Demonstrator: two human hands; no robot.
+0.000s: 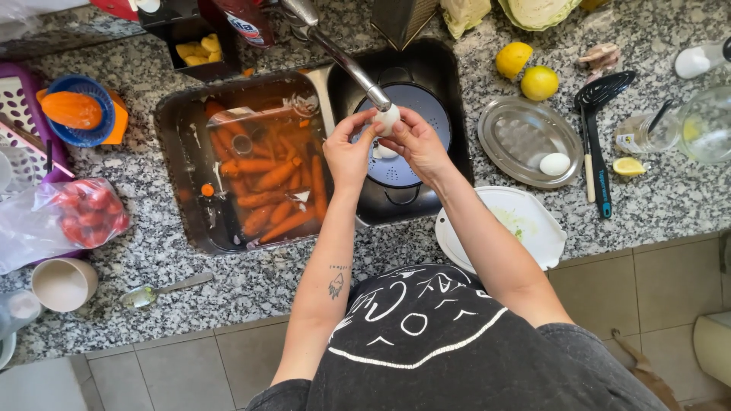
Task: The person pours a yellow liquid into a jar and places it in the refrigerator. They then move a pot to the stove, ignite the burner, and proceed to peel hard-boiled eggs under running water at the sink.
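Both of my hands hold a white egg [387, 117] right under the spout of the metal tap [346, 62]. My left hand [346, 152] pinches it from the left, my right hand [415, 143] from the right. Below them a blue-grey colander [434, 114] sits in the right bowl of the black sink [457, 164], with another white piece lying in it. The left bowl holds many orange carrots [270, 176] in water, partly under a clear plastic bag.
A metal oval plate [518, 137] with a peeled egg [554, 164] lies right of the sink. Two lemons [527, 71], a black slotted spoon [597, 137], a white board [533, 221], a tomato bag [87, 213], an orange juicer [76, 113], a cup [63, 283] and a spoon [156, 292] are on the granite counter.
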